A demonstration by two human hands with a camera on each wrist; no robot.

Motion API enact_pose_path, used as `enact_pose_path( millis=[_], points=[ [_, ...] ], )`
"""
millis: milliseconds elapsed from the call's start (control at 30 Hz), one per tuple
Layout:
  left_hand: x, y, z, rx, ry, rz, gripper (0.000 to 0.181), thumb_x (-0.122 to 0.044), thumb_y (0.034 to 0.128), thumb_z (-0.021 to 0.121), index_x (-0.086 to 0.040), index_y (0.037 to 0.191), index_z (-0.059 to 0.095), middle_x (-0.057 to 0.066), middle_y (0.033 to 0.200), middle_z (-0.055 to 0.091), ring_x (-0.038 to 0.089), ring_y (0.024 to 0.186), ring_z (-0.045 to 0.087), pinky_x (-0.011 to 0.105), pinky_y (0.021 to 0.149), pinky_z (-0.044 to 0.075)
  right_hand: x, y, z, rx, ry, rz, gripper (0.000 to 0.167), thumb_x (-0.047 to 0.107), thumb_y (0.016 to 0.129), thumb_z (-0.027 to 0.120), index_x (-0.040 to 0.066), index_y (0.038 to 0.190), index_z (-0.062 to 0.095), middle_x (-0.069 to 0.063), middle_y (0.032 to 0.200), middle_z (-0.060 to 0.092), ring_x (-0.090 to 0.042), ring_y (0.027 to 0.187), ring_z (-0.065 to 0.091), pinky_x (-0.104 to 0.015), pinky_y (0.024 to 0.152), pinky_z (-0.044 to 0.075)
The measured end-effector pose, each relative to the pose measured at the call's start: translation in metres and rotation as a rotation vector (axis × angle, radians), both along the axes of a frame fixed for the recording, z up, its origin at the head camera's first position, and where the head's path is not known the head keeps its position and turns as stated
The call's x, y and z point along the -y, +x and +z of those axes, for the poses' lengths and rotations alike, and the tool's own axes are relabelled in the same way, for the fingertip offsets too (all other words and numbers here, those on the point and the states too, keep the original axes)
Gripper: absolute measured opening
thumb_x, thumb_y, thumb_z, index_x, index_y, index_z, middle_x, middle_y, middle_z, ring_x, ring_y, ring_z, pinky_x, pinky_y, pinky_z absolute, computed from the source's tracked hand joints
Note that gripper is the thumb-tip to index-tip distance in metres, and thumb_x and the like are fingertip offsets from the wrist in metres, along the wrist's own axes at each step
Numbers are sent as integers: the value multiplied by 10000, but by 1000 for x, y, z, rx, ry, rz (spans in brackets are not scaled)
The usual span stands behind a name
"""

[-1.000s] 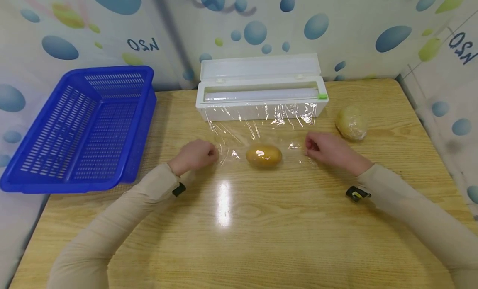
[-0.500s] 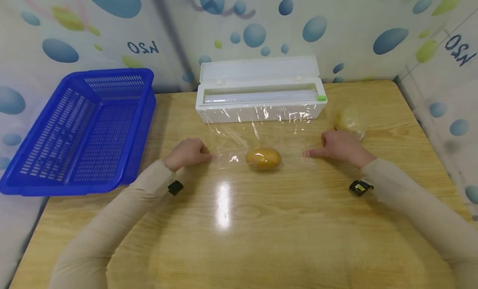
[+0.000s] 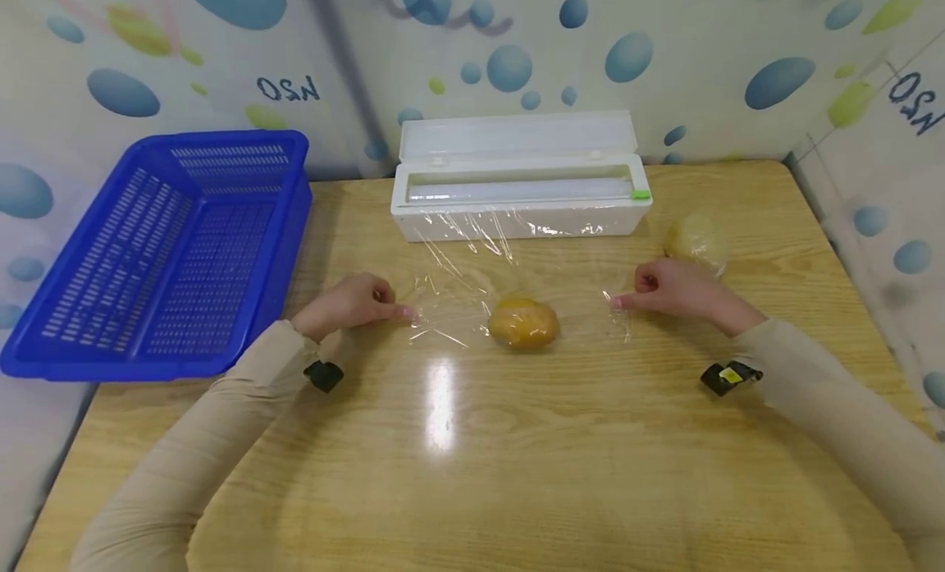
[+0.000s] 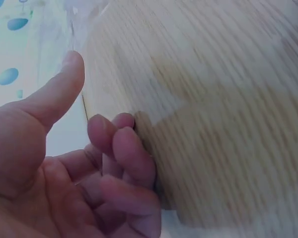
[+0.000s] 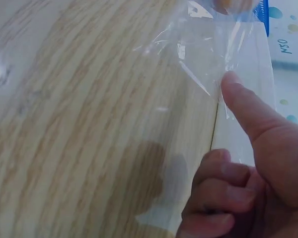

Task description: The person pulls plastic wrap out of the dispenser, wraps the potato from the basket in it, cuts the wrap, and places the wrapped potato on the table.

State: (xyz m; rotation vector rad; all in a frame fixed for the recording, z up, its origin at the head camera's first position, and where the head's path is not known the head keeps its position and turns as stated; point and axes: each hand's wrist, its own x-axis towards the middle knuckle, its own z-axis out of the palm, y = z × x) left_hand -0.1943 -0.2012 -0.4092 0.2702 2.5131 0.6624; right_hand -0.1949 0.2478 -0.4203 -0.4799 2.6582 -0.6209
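Note:
A yellow-brown oblong potato lies on the table under clear plastic wrap. The wrap runs from the roll in a white dispenser box with its lid up. At the wrap's left edge is my left hand, thumb outstretched to the film and other fingers loosely curled. My right hand mirrors it at the right edge, its thumb tip touching the wrap. Both wrist views show each thumb apart from the fingers, with nothing pinched between them.
A blue plastic basket stands at the left. Behind my right hand sits a pale round item covered in plastic wrap. The patterned wall rises right behind the dispenser. Wooden tabletop extends in front.
Both hands have spread outward, the left moving farther left and the right to the right. Their thumbs have straightened out. The potato sits slightly nearer me, with the film lying over it.

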Motion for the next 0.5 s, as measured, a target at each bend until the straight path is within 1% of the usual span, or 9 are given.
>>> enact_pose_path(
  millis=[67, 133, 200, 267, 300, 333, 400, 433, 500],
  points=[
    [0, 1, 1, -17, -14, 6, 361, -398, 878, 701, -90, 730, 586, -24, 623, 453, 135, 606, 425, 271, 545, 333, -2, 0, -1, 17, -34, 12, 434, 450, 855, 707, 129, 668, 483, 38, 603, 418, -126, 568, 392, -273, 516, 299],
    [-3, 3, 3, -68, -26, 17, 368, -397, 903, 669, -78, 738, 587, -6, 637, 468, 152, 612, 439, 279, 544, 348, -3, 0, -1, 37, -68, 21, 415, 403, 868, 710, 125, 671, 474, 39, 604, 409, -122, 570, 387, -267, 518, 302],
    [-9, 6, 7, -171, -23, 15, 370, -378, 925, 642, -69, 735, 568, 9, 637, 474, 168, 595, 445, 293, 526, 353, -4, 0, -1, 54, -94, 27, 396, 371, 878, 708, 124, 678, 471, 40, 606, 399, -119, 574, 384, -262, 522, 304],
    [-20, 11, 13, -314, 10, -27, 338, -323, 940, 632, -68, 734, 555, 19, 639, 481, 179, 582, 449, 309, 516, 359, -5, 1, -1, 72, -112, 29, 384, 356, 884, 705, 119, 689, 474, 39, 611, 399, -120, 581, 386, -260, 525, 308],
    [-28, 14, 17, -386, 44, -61, 302, -280, 939, 640, -65, 743, 558, 22, 648, 496, 182, 586, 460, 314, 521, 372, -5, 1, 0, 84, -116, 26, 377, 358, 887, 702, 116, 699, 482, 36, 616, 403, -123, 586, 389, -262, 525, 310],
    [-35, 17, 19, -453, 80, -114, 258, -234, 933, 651, -61, 763, 564, 29, 670, 517, 188, 604, 479, 318, 538, 392, -5, 1, 1, 92, -117, 23, 371, 363, 887, 700, 113, 710, 491, 33, 621, 408, -128, 593, 393, -264, 527, 312],
    [-49, 22, 22, -566, 132, -243, 169, -159, 907, 683, -53, 814, 589, 41, 725, 551, 199, 668, 510, 329, 591, 430, -6, 1, 3, 111, -117, 9, 359, 372, 892, 692, 105, 741, 506, 24, 639, 417, -141, 609, 400, -269, 532, 314],
    [-55, 25, 22, -599, 156, -308, 128, -127, 891, 699, -44, 848, 611, 50, 771, 577, 208, 719, 531, 337, 633, 453, -7, 1, 4, 117, -114, 0, 354, 378, 899, 683, 102, 757, 511, 20, 648, 419, -147, 617, 403, -272, 534, 314],
    [-65, 29, 22, -631, 189, -410, 110, -93, 870, 720, -27, 912, 642, 69, 859, 613, 224, 811, 563, 351, 715, 480, -9, 1, 6, 115, -115, -16, 330, 371, 917, 661, 96, 790, 532, 12, 660, 427, -156, 624, 407, -276, 534, 315]
  ],
)
